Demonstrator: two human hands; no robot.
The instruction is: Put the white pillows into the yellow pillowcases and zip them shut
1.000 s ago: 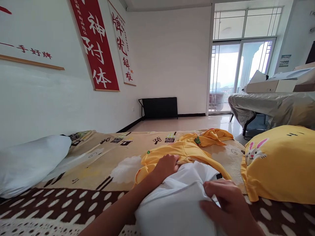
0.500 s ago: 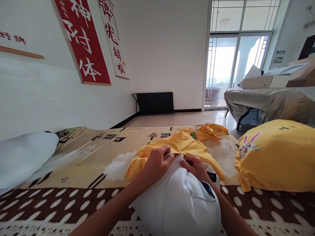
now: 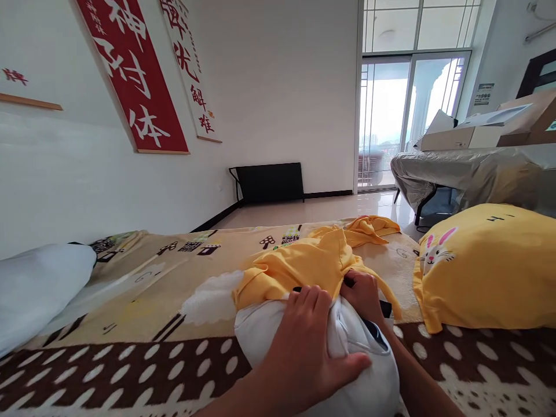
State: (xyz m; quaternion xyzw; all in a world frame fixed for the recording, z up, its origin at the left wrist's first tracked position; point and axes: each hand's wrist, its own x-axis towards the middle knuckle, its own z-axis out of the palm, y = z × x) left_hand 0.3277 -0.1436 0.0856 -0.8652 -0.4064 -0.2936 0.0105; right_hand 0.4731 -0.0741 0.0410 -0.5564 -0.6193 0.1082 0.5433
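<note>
In the head view a white pillow (image 3: 256, 327) lies before me, its far end inside a yellow pillowcase (image 3: 299, 263). My left hand (image 3: 304, 341) rests on top of the pillow, thumb spread wide, fingertips at the pillowcase's opening. To its right, my right hand (image 3: 362, 292) is closed on the edge of the pillowcase, its fingertips partly hidden by the cloth. A dark-edged slit shows on the pillow below my right hand.
A stuffed yellow pillow with a rabbit print (image 3: 490, 272) sits at the right. Another white pillow (image 3: 43, 289) lies at the left. Both rest on a patterned blanket (image 3: 143, 289). Beyond stand a plastic-covered table (image 3: 469, 168) with boxes and a black panel (image 3: 269, 182) by the wall.
My left hand has left the pillowcase edge and come back onto the pillow, spreading its thumb. My right hand has shifted right along the edge. The pillowcase now covers the pillow's far end.
</note>
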